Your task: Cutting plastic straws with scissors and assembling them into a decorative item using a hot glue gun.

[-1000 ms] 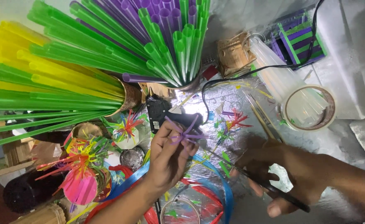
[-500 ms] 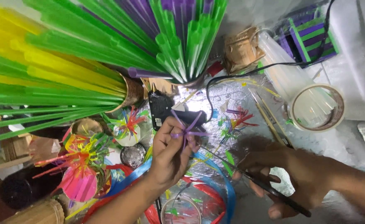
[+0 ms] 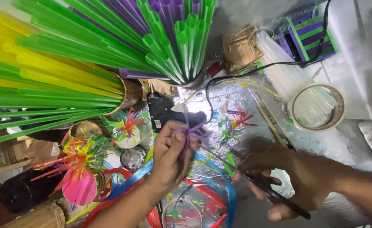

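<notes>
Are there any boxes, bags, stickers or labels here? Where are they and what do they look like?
Small label: a pale rectangle stuck on the black glue gun, just above the left hand.
Clear bag: long, see-through, full of pale sticks, top right, its end lying in the tape roll.
Striped box: purple with green stripes, top right corner.
Brown woven box: small, beside the clear bag.
No screens or signs.

A desk point(image 3: 363, 139) covered in crinkled silver foil fills the frame, glaring bright at the centre and shadowed toward the lower right.
</notes>
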